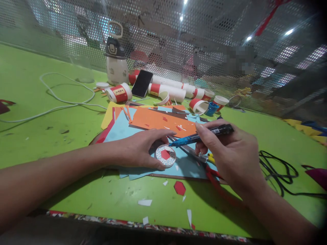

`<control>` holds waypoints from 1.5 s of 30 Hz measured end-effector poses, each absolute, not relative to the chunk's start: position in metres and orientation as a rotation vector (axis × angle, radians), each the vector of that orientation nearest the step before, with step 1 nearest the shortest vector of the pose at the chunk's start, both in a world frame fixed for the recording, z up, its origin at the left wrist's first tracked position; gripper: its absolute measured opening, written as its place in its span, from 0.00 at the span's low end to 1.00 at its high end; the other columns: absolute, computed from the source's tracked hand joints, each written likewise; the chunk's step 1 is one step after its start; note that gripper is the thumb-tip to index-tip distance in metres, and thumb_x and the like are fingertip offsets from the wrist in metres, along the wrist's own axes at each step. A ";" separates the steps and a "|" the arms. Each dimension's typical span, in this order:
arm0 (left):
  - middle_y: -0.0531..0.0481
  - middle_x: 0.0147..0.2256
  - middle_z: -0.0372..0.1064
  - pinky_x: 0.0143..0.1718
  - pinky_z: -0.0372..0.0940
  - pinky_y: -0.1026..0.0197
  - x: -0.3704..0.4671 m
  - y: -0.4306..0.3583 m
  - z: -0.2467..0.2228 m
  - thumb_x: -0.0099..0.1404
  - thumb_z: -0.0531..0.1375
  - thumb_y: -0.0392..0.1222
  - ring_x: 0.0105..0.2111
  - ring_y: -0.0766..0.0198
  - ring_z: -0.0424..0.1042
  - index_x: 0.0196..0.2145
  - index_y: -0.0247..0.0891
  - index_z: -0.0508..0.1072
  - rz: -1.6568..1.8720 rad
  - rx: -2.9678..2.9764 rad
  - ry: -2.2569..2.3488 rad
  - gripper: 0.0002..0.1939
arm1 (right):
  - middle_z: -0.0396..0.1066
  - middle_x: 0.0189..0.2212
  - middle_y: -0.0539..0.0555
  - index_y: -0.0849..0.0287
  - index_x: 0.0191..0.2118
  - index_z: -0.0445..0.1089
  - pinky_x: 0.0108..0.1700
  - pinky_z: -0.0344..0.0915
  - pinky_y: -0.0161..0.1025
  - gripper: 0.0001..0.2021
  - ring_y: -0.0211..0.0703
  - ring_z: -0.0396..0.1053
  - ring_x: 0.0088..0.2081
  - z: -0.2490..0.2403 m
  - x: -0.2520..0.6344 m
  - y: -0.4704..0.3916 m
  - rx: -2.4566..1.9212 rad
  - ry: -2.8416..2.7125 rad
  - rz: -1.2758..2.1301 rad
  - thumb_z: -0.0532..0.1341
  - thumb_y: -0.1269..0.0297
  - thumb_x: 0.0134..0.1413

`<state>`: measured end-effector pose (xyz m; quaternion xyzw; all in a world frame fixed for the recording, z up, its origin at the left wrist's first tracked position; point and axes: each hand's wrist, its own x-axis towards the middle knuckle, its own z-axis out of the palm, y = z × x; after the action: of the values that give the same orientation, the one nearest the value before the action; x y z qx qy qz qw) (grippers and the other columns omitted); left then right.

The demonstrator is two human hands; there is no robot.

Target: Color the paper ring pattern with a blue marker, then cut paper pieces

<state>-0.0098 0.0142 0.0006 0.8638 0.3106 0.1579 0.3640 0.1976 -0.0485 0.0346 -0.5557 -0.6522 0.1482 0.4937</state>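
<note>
My left hand [143,149] grips a small round white disc [166,156] by its left side, thumb in front and fingers behind. The disc bears a red hexagon in its middle and blue dots around it. In my right hand [230,153] is a black marker [204,134] with a blue-stained front end, its tip close to the disc's upper right edge. I cannot tell whether the tip touches. Scissors [189,149] with red and yellow handles lie under my right hand, on light blue paper [122,127].
Orange paper [153,119] tops the stack. Behind it are paper cups [119,93], a phone [142,83] and a bottle [117,64]. Red hexagon [180,188] and scraps lie in front. A white cable [63,105] runs left, a black cable [278,166] right. Mesh stands behind.
</note>
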 end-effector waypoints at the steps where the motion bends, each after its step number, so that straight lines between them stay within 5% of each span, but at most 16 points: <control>1: 0.43 0.56 0.67 0.51 0.64 0.55 -0.010 0.014 0.001 0.55 0.68 0.47 0.53 0.52 0.68 0.65 0.41 0.56 0.402 2.224 0.804 0.43 | 0.68 0.15 0.45 0.57 0.29 0.71 0.22 0.63 0.34 0.10 0.35 0.64 0.18 0.035 0.198 -0.048 -1.341 -1.561 0.367 0.64 0.57 0.57; 16: 0.36 0.62 0.58 0.59 0.58 0.46 -0.009 0.011 -0.002 0.52 0.70 0.49 0.60 0.44 0.60 0.65 0.38 0.54 0.408 2.237 0.864 0.48 | 0.66 0.13 0.44 0.58 0.25 0.70 0.21 0.62 0.29 0.14 0.31 0.62 0.17 0.036 0.198 -0.046 -1.341 -1.556 0.449 0.65 0.55 0.56; 24: 0.40 0.58 0.65 0.57 0.60 0.51 -0.015 0.014 -0.001 0.57 0.66 0.40 0.57 0.51 0.65 0.66 0.40 0.51 0.432 2.089 0.692 0.44 | 0.67 0.14 0.44 0.56 0.29 0.73 0.20 0.59 0.29 0.14 0.31 0.62 0.17 0.031 0.208 -0.044 -1.257 -1.429 0.706 0.68 0.50 0.51; 35: 0.40 0.61 0.62 0.55 0.63 0.51 -0.011 0.015 -0.001 0.54 0.69 0.46 0.57 0.47 0.65 0.66 0.41 0.53 0.394 2.151 0.824 0.46 | 0.71 0.23 0.46 0.56 0.32 0.76 0.27 0.66 0.30 0.06 0.33 0.68 0.24 0.034 0.214 -0.036 -1.063 -1.259 1.070 0.71 0.62 0.49; 45: 0.42 0.57 0.67 0.53 0.63 0.52 -0.011 0.015 -0.006 0.53 0.69 0.44 0.54 0.50 0.68 0.65 0.43 0.54 0.449 2.177 0.774 0.45 | 0.70 0.19 0.47 0.59 0.31 0.72 0.25 0.65 0.31 0.08 0.34 0.66 0.22 0.031 0.200 -0.047 -1.280 -1.637 0.702 0.64 0.60 0.57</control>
<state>-0.0110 0.0155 -0.0056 0.8540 0.3037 0.1760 0.3839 0.1997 -0.0471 0.0310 -0.5191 -0.6641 0.2846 0.4566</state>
